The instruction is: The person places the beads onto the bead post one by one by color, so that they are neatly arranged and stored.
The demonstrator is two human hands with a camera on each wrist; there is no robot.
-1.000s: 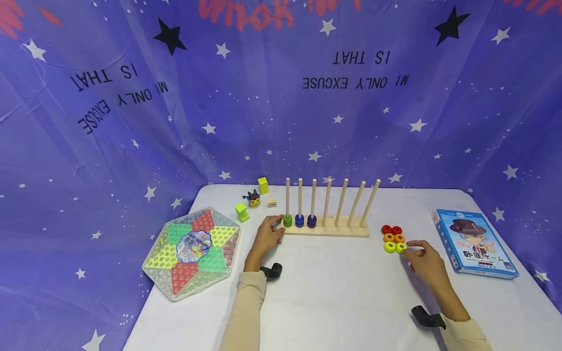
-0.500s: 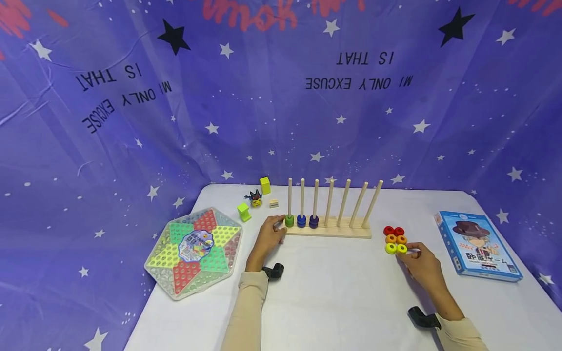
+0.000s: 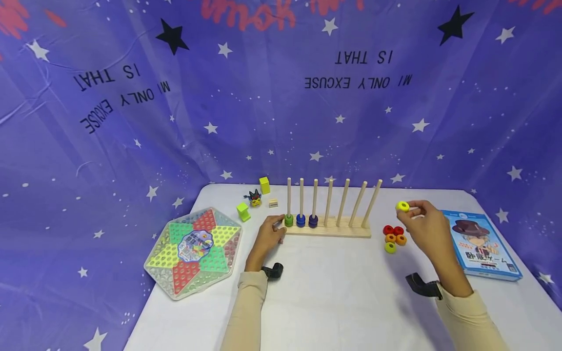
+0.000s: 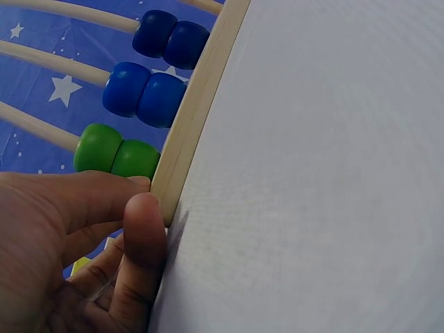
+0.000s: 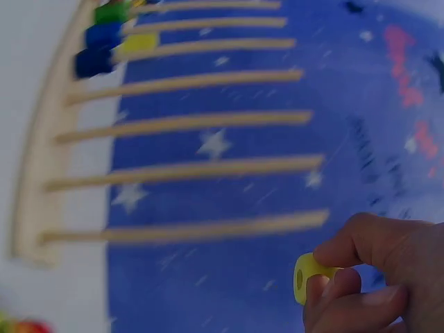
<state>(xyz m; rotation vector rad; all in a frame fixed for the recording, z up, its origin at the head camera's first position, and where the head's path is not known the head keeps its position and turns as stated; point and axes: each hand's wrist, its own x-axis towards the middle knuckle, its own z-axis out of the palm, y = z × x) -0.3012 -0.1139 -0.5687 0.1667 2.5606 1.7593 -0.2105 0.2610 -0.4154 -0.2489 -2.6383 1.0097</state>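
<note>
A wooden peg rack [image 3: 329,232] stands on the table, with several upright pegs. Its three left pegs carry green beads [image 4: 98,147], blue beads [image 4: 161,99] and dark blue beads [image 4: 186,45], two of each. My left hand [image 3: 268,236] grips the rack's left end between thumb and fingers. Held up to the right of the rack is a yellow bead [image 3: 400,208], pinched by my right hand [image 3: 427,229]; its hole shows in the right wrist view. Below it on the table lie two red beads [image 3: 387,229], two orange beads [image 3: 401,240] and one yellow bead [image 3: 390,249].
A blue game box [image 3: 487,248] lies behind the right hand. On the left is a hexagonal Chinese checkers board [image 3: 169,270]. Green blocks [image 3: 243,212], a small figure [image 3: 254,199] and a small wooden piece [image 3: 273,203] sit behind the left hand.
My right hand has taken one yellow bead from the group on the table and lifted it up and away. The left hand has stayed at the rack's end.
</note>
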